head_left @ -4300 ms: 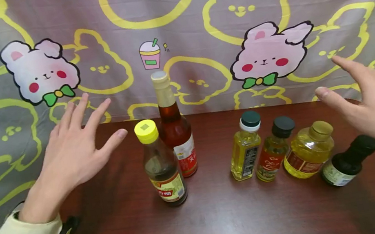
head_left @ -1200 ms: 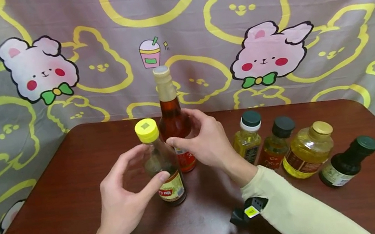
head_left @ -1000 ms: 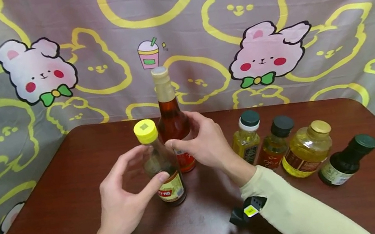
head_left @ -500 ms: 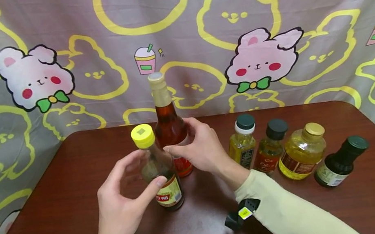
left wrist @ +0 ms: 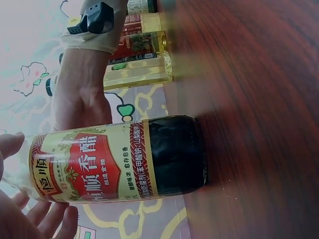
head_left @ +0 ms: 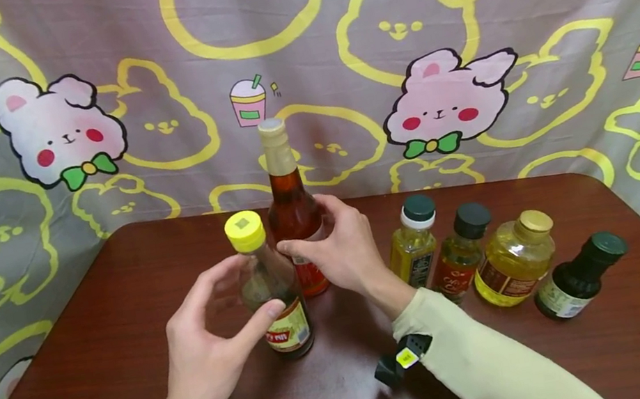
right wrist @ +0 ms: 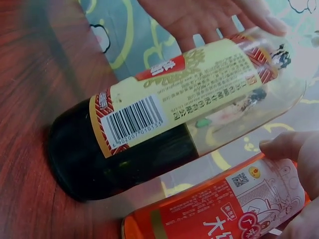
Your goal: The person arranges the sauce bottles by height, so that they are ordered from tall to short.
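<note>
My left hand holds a vinegar bottle with a yellow cap, dark liquid and a cream and red label. Its thumb lies at the label's edge, and the fingers reach behind the glass. Just behind stands a tall bottle of reddish-amber liquid with a gold neck and red label. My right hand grips this one round its middle, thumb in front. In the right wrist view, the vinegar bottle and the red-labelled bottle are side by side, with a narrow gap between their lower parts.
To the right stand a square oil bottle, a red-labelled oil bottle, a round gold-capped oil bottle and a dark bottle. All are on the brown table. A patterned curtain hangs behind the table.
Both hands were spread apart and empty; they have come in and taken hold of the two left bottles. In the last half second, the tall bottle's neck shifts slightly right and up.
</note>
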Demonstrator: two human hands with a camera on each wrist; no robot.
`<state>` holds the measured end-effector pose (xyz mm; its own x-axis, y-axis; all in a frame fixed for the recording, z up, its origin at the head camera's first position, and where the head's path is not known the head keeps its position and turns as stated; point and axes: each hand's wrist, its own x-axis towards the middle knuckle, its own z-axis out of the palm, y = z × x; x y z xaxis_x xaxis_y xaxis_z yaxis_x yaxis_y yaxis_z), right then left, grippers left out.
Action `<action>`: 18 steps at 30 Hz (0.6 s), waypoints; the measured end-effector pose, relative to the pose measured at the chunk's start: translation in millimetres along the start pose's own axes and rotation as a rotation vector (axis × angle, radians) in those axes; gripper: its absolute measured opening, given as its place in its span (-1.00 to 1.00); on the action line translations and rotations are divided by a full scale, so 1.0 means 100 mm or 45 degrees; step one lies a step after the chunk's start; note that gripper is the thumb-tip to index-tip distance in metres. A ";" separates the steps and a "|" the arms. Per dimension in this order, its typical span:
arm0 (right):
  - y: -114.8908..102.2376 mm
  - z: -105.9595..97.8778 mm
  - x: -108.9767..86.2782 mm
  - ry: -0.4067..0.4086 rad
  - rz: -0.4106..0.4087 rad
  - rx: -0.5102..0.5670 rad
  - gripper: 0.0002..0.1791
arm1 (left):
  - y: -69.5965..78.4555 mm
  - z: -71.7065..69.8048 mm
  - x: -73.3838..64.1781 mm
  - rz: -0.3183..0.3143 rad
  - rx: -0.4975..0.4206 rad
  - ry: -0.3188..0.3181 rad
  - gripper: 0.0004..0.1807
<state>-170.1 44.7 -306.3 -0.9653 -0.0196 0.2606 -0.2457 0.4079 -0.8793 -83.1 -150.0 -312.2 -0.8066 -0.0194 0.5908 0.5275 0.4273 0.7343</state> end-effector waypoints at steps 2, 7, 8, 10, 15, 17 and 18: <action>0.00 0.01 0.02 0.025 0.007 -0.002 -0.26 | 0.00 0.00 0.00 -0.007 0.002 -0.001 -0.30; 0.00 0.05 0.08 0.080 0.014 0.004 -0.27 | 0.00 0.00 0.00 -0.027 -0.007 -0.003 -0.30; 0.00 0.06 0.10 0.090 0.012 0.009 -0.26 | 0.00 0.00 0.00 -0.028 -0.009 -0.002 -0.30; -0.01 0.08 0.13 0.108 0.010 0.021 -0.27 | 0.00 0.00 0.00 -0.029 -0.009 -0.002 -0.30; -0.04 0.12 0.21 0.139 0.021 0.066 -0.29 | 0.00 -0.01 0.01 -0.032 0.003 -0.011 -0.30; -0.05 0.14 0.25 0.151 0.027 0.080 -0.27 | 0.00 -0.01 0.01 -0.039 0.007 -0.017 -0.31; -0.06 0.15 0.26 0.156 0.028 0.084 -0.26 | 0.00 -0.01 0.01 -0.041 0.009 -0.020 -0.31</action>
<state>-195.3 28.0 -299.8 -0.9534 0.1020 0.2841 -0.2338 0.3457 -0.9087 -83.7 -150.7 -311.2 -0.8272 -0.0192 0.5615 0.4993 0.4331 0.7504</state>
